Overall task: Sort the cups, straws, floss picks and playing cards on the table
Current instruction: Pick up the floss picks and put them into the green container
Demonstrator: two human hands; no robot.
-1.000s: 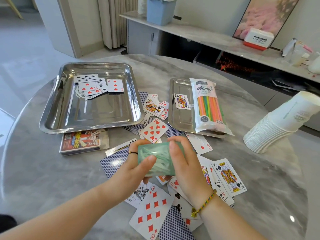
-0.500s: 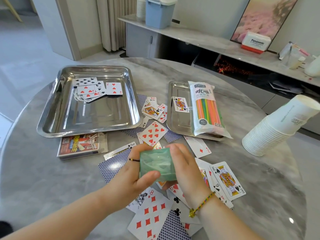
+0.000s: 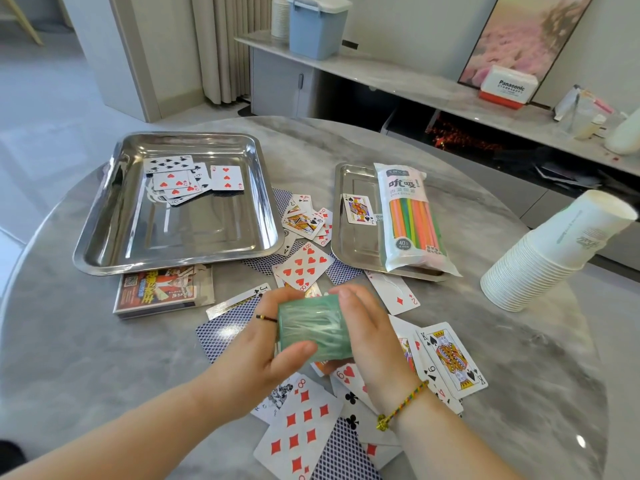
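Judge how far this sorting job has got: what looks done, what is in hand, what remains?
Done, it seems: a few cards lie in the large tray, and the straw pack rests on the small tray beside one jack. In hand: the left hand and right hand hold the green floss pick box above the table. Left: many loose cards scattered on the table, and the tipped cup stack.

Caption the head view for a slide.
Left hand and right hand grip a green floss-pick box over scattered cards, near straws and cups.
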